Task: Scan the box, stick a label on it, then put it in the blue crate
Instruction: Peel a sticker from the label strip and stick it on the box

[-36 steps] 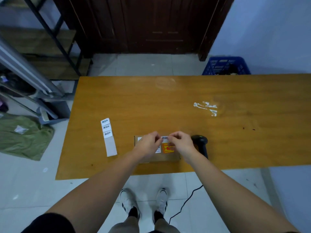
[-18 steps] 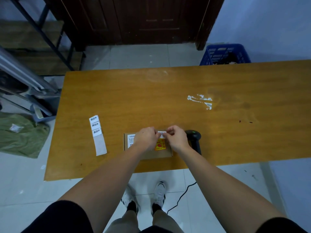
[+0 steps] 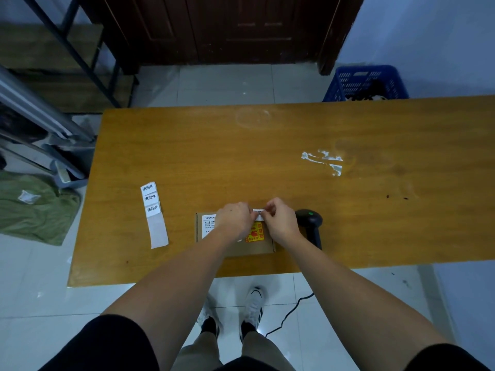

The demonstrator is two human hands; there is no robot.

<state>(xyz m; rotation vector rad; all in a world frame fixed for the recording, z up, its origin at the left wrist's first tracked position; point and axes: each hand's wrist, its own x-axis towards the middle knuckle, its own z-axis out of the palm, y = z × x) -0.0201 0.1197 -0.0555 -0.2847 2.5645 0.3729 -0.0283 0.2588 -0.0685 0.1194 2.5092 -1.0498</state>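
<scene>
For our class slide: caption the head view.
Both hands, left hand and right hand, hold a small white label over a brown cardboard box.

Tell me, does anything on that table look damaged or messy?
Yes: torn white sticker scraps cling to the wooden table right of centre, like a label ripped off badly. A faint ring mark shows near the far edge.

Both hands covered much of the box (image 3: pixel 263 246), hiding most of its printed white sticker (image 3: pixel 208 223). The label (image 3: pixel 258 213) showed only as a sliver between the fingers (image 3: pixel 269 210), its print unreadable. The bench (image 3: pixel 267 156) ran off the right edge. The blue crate (image 3: pixel 367 81) was half hidden behind it, its contents unclear.
</scene>
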